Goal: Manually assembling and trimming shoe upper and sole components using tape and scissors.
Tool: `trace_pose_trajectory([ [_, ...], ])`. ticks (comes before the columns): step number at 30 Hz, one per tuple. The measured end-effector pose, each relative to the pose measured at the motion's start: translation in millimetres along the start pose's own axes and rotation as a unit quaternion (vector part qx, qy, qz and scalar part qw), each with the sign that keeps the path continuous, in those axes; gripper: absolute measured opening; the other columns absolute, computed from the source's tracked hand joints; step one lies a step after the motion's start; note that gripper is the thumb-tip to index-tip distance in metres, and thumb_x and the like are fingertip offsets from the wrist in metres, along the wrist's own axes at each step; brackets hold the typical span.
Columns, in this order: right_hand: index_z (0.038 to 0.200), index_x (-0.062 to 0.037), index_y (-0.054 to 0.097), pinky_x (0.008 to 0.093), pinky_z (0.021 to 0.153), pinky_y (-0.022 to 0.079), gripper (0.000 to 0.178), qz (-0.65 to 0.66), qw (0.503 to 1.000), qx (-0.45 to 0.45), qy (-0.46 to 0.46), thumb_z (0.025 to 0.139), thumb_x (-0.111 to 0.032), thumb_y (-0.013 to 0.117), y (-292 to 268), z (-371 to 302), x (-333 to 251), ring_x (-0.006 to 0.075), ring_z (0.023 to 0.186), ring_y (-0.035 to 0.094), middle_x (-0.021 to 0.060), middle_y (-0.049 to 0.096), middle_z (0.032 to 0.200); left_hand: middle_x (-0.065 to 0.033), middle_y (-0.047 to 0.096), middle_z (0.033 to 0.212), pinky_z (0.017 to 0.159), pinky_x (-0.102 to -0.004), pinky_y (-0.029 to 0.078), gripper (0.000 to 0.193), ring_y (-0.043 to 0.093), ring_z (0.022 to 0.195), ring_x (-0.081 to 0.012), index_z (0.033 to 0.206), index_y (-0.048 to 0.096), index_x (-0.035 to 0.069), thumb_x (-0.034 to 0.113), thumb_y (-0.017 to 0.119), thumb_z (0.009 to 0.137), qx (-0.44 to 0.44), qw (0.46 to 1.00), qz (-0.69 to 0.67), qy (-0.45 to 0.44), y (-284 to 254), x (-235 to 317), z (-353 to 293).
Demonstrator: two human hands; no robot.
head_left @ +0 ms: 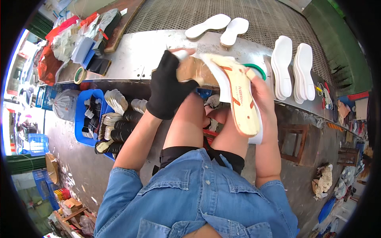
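Observation:
My left hand [170, 86] wears a black glove with bare fingertips. Its thumb and fingers are spread apart in front of a brown board [206, 77] at the table's edge, and whether it touches the board I cannot tell. A white wrap or piece [181, 54] shows at a finger. My right hand [262, 92] grips a tan insole [243, 104] with reddish-brown patches and print, slanting over my right thigh. A white sole [222, 85] lies against the insole's underside, jutting out at its edges. The right thumb presses on the insole's side; the other fingers are mostly hidden behind.
Two white insoles [210, 26] lie at the back of the metal tabletop [135, 49]. To the right stand stacks of white insoles [281, 67] beside a green ring [256, 69]. A blue crate [85, 137] with dark and pale soles sits lower left; a tape roll [79, 75] rests at the table's left.

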State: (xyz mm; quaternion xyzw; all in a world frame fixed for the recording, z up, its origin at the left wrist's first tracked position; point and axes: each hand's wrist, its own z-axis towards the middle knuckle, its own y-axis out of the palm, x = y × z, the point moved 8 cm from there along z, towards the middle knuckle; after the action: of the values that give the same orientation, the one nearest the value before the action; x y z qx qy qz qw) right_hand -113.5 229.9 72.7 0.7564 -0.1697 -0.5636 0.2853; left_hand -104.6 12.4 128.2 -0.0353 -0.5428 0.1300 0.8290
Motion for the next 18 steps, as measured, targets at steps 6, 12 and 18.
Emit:
trace_pose_trajectory([
  [6, 0.114, -0.0007, 0.053, 0.0263, 0.058, 0.051, 0.031, 0.025, 0.994, -0.079, 0.077, 0.09, -0.021, 0.053, -10, 6, 26, 0.0157, 0.068, 0.062, 0.0089, 0.064, 0.088, -0.0098, 0.062, 0.088, 0.065, -0.0357, 0.051, 0.047, 0.061, 0.075, -0.0288, 0.109, 0.062, 0.012, 0.01, 0.07, 0.063, -0.185, 0.918, 0.264, 0.232, 43, 39, -3],
  [12, 0.119, 0.0002, 0.044, 0.0246, 0.065, 0.051, 0.049, -0.136, 0.988, 0.008, -0.069, 0.078, -0.012, 0.068, 12, -11, 31, 0.0137, 0.077, 0.06, 0.0083, 0.06, 0.095, -0.0049, 0.064, 0.084, 0.061, -0.0247, 0.048, 0.037, 0.057, 0.069, -0.0079, 0.113, 0.058, 0.002, 0.015, 0.065, 0.08, -0.202, 0.951, -0.141, -0.187, 45, -46, -7],
  [18, 0.116, 0.0024, 0.045, 0.0258, 0.072, 0.051, 0.055, -0.223, 0.952, -0.014, -0.21, 0.071, -0.007, 0.075, 39, -13, 21, 0.0147, 0.084, 0.061, 0.0096, 0.06, 0.098, -0.0026, 0.062, 0.085, 0.065, -0.0232, 0.046, 0.033, 0.054, 0.074, -0.0067, 0.112, 0.056, 0.0, 0.027, 0.051, 0.093, -0.178, 0.949, -0.152, -0.212, 47, -38, -25],
])
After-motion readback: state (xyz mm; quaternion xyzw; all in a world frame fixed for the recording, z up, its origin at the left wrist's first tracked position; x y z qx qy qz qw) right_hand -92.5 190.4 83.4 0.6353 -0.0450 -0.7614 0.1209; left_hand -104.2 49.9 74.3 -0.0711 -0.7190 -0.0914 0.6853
